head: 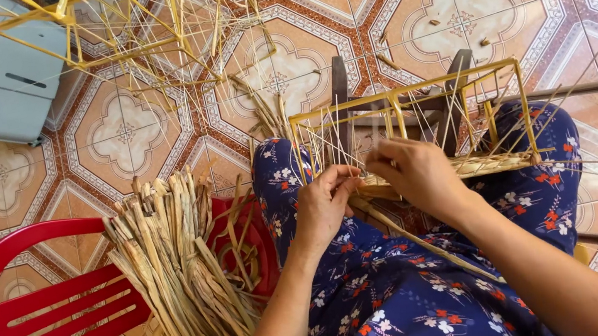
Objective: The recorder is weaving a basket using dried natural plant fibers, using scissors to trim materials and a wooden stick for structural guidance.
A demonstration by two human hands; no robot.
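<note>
Weaving: my left hand [323, 203] pinches a straw strand [410, 238] at the yellow frame [402, 99]
Right hand [412, 171]: gripping woven base [482, 164]
Beside me: straw bundle [172, 264] on red chair [31, 315]

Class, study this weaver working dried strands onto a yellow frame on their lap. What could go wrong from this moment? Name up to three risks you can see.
1. The thin upright ribs stand loose and splayed; the left hand or right hand could bend or snap one.
2. The yellow frame rests only on the lap and may tip.
3. The bundle of dried strands overhangs the red chair and could slide off.
</note>
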